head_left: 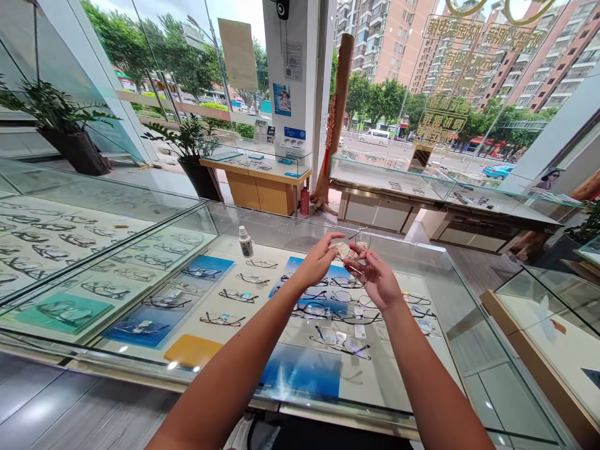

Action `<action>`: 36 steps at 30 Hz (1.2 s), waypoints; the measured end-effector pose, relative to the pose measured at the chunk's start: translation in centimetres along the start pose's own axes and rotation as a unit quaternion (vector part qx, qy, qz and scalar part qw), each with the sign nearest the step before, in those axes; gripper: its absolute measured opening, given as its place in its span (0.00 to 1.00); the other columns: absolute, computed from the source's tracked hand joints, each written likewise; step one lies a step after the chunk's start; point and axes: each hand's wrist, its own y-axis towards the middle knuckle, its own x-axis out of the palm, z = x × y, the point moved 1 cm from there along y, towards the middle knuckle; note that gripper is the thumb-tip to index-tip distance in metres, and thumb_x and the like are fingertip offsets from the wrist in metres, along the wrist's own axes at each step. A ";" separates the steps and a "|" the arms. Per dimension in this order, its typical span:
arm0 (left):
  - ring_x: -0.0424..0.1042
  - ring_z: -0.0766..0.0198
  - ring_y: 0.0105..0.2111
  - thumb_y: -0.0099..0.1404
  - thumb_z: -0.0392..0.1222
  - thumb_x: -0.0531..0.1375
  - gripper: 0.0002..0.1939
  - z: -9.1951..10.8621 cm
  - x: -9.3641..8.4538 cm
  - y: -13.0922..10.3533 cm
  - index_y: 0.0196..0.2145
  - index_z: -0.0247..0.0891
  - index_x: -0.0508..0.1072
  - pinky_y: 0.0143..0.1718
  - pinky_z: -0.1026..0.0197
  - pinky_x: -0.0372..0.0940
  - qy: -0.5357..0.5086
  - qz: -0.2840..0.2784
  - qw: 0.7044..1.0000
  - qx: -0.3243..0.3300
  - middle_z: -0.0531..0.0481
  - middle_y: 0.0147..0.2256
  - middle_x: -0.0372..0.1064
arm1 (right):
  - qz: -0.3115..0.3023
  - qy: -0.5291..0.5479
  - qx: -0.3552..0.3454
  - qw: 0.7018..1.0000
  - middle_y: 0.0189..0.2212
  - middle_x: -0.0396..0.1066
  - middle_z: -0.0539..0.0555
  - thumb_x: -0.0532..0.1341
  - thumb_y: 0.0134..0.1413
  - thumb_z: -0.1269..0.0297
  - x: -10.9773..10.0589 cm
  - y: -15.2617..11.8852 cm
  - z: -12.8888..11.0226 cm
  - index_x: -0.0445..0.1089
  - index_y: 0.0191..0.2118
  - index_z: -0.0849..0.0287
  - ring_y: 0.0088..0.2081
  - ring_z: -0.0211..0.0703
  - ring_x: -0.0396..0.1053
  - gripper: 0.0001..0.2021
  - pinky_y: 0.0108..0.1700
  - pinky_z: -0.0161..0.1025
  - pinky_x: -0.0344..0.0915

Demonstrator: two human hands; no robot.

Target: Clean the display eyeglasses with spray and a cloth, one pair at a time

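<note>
Above the glass counter, my two hands meet around a pair of thin-framed eyeglasses (pixel 363 237). The fingers of my right hand (pixel 382 284) are closed on the eyeglasses, with one round lens standing up beyond the fingertips. My left hand (pixel 316 259) pinches a pale, printed cleaning cloth (pixel 344 252) against the eyeglasses. Part of the frame is hidden behind fingers and cloth. A small white spray bottle (pixel 245 242) with a dark label stands on the glass counter, left of my hands.
Under the glass of the display counter (pixel 281 337) lie several rows of eyeglasses (pixel 222 320) and blue panels (pixel 300 372). A yellow pad (pixel 193 352) is near the front edge. More showcases stand left and right. Potted plants (pixel 187 147) and a fire extinguisher (pixel 304 201) are beyond.
</note>
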 end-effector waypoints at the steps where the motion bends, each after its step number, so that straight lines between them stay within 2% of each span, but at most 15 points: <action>1: 0.68 0.58 0.36 0.72 0.39 0.52 0.23 0.1 0.0 0.0 0.62 0.41 0.68 0.42 0.56 0.63 -0.003 0.002 1.000 0.000 0.49 0.39 0.74 | -0.003 -0.004 0.001 1.000 0.66 0.71 0.51 0.70 0.62 0.55 0.0 0.0 0.1 0.76 0.35 0.54 0.49 0.46 0.81 0.10 0.58 0.45 0.74; 5: 0.67 0.59 0.34 0.71 0.40 0.53 0.23 0.2 0.0 0.1 0.62 0.39 0.68 0.39 0.57 0.62 -0.029 0.010 0.999 -0.009 0.50 0.36 0.72 | -0.008 -0.013 0.001 1.000 0.69 0.67 0.50 0.70 0.62 0.54 -0.1 0.1 0.2 0.77 0.36 0.54 0.50 0.48 0.82 0.10 0.59 0.47 0.73; 9: 0.68 0.60 0.33 0.71 0.41 0.54 0.23 0.7 -0.1 -0.1 0.63 0.39 0.68 0.38 0.58 0.63 -0.032 -0.011 0.999 -0.019 0.51 0.34 0.72 | -0.002 -0.021 0.000 1.000 0.70 0.65 0.49 0.71 0.60 0.53 -0.1 0.1 0.1 0.77 0.35 0.54 0.50 0.48 0.82 0.11 0.58 0.46 0.74; 12: 0.72 0.59 0.36 0.73 0.42 0.54 0.21 1.7 -0.3 -0.5 0.61 0.41 0.71 0.42 0.57 0.65 0.024 -0.037 0.999 0.008 0.49 0.39 0.76 | 0.011 -0.021 -0.001 1.000 0.65 0.71 0.50 0.73 0.57 0.53 -0.2 0.2 0.2 0.76 0.34 0.54 0.46 0.45 0.82 0.12 0.57 0.46 0.74; 16: 0.75 0.54 0.45 0.74 0.40 0.53 0.21 3.1 -0.3 -1.0 0.61 0.44 0.72 0.51 0.53 0.64 0.151 -0.060 0.982 0.095 0.47 0.49 0.79 | 0.016 -0.014 0.000 1.000 0.56 0.79 0.52 0.73 0.57 0.53 -0.5 0.3 0.4 0.76 0.35 0.54 0.40 0.41 0.81 0.12 0.56 0.44 0.74; 18: 0.75 0.52 0.51 0.74 0.39 0.53 0.21 3.4 -0.1 -1.2 0.61 0.45 0.72 0.57 0.50 0.62 0.206 -0.057 0.969 0.128 0.47 0.56 0.77 | 0.016 -0.011 -0.002 1.000 0.55 0.79 0.52 0.73 0.58 0.54 -0.6 0.4 0.4 0.76 0.35 0.54 0.38 0.39 0.79 0.11 0.55 0.42 0.75; 21: 0.75 0.51 0.51 0.74 0.39 0.53 0.21 3.3 0.1 -1.2 0.61 0.45 0.73 0.59 0.49 0.60 0.239 -0.066 0.959 0.138 0.47 0.59 0.76 | 0.021 -0.011 -0.006 1.000 0.60 0.76 0.50 0.73 0.58 0.56 -0.5 0.4 0.3 0.76 0.33 0.54 0.38 0.37 0.78 0.10 0.54 0.41 0.75; 25: 0.75 0.50 0.51 0.73 0.40 0.56 0.20 3.0 0.3 -1.0 0.60 0.43 0.73 0.59 0.48 0.61 0.241 -0.072 0.958 0.138 0.45 0.57 0.77 | 0.028 -0.008 -0.007 1.000 0.62 0.74 0.51 0.73 0.58 0.56 -0.5 0.4 0.2 0.76 0.33 0.54 0.43 0.40 0.78 0.10 0.54 0.41 0.75; 30: 0.75 0.49 0.51 0.71 0.38 0.59 0.19 2.8 0.5 -1.0 0.58 0.44 0.75 0.59 0.48 0.62 0.233 -0.075 0.960 0.135 0.45 0.53 0.79 | 0.024 -0.009 -0.006 1.000 0.63 0.73 0.52 0.72 0.59 0.56 -0.5 0.4 0.1 0.76 0.32 0.54 0.54 0.43 0.75 0.09 0.51 0.36 0.75; 36: 0.76 0.51 0.48 0.68 0.33 0.59 0.19 2.6 0.5 -0.9 0.54 0.43 0.77 0.54 0.51 0.64 0.228 -0.046 0.962 0.141 0.46 0.47 0.80 | 0.037 0.004 -0.004 0.999 0.62 0.75 0.53 0.74 0.56 0.56 -0.5 0.6 0.2 0.76 0.32 0.54 0.54 0.45 0.76 0.10 0.51 0.39 0.76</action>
